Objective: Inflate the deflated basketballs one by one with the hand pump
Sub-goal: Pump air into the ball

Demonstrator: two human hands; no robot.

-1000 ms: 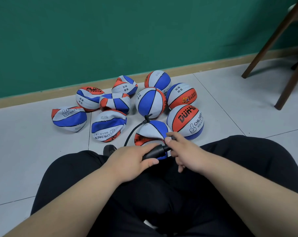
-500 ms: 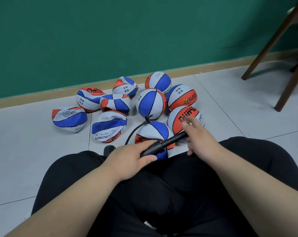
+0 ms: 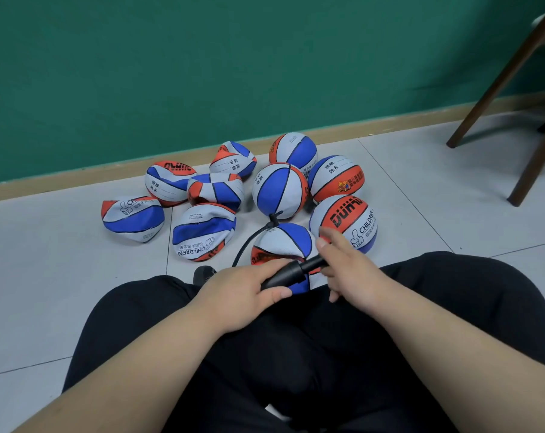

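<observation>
red, white and blue basketballs (image 3: 279,190) cluster on the pale grey tiled floor (image 3: 46,276) by a green wall (image 3: 202,73); left hand (image 3: 249,292) grips the black hand pump (image 3: 291,273), right hand (image 3: 352,270) clasps its handle

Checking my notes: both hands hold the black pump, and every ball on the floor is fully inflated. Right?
Not every one. In the head view the left hand and right hand do hold the black pump, but some on the floor, like the far-left ball, are plainly collapsed.
</observation>
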